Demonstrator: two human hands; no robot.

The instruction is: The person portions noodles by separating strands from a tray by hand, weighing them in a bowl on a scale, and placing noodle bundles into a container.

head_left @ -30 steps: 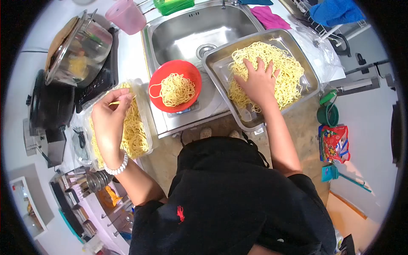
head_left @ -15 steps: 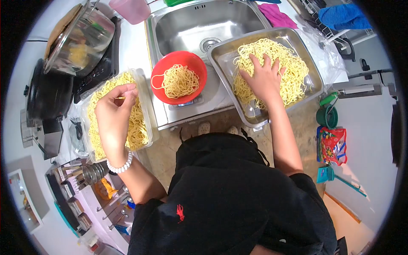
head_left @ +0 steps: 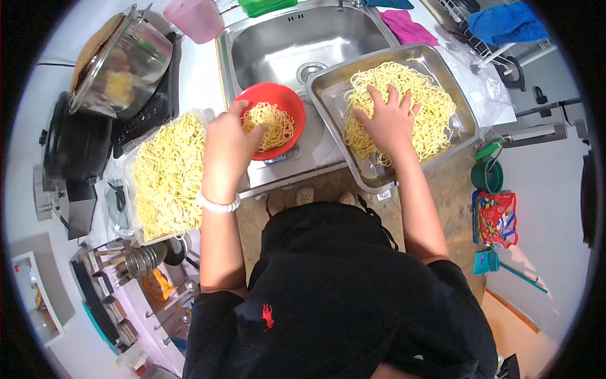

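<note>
My left hand [head_left: 228,142], with a white coiled band at the wrist, reaches over the left side of the red bowl [head_left: 298,107]. Its thumb and index finger are apart at the edge of the yellow noodles [head_left: 273,124] in the bowl; the other fingers are partly hidden. Under the bowl, part of a kitchen scale [head_left: 284,156] shows. My right hand [head_left: 389,123] lies with spread fingers on a broad heap of noodles [head_left: 435,101] in the steel tray [head_left: 369,182]. To the left, a clear plastic container [head_left: 131,211] is full of more noodles [head_left: 167,177].
A steel sink [head_left: 271,50] lies behind the bowl. At the left stand a glass-sided pot [head_left: 136,69], an induction cooker [head_left: 148,117] and a black pot [head_left: 79,142]. A pink container [head_left: 194,20] and a magenta cloth [head_left: 409,28] flank the sink.
My left hand has moved right, from above the plastic container to the red bowl, and its pinched fingers have parted. My right hand stays on the tray's noodles.
</note>
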